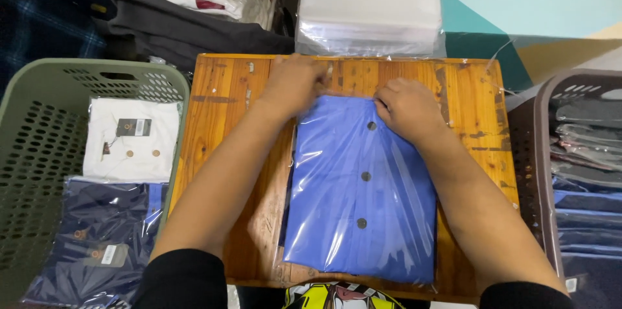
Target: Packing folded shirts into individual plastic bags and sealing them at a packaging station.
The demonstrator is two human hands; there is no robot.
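**Blue shirt in a clear bag on the wooden table**

Blue folded shirt lies in a clear plastic bag at the table's middle. The left hand and right hand both pinch the bag's far end, fingers curled. A green basket with bagged shirts stands beside the table's left edge, a grey basket at its right.

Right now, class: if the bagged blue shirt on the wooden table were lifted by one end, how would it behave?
The blue shirt is soft folded cloth, so it would probably sag. Its glossy plastic bag likely feels slippery. It is flat, so it probably won't roll.
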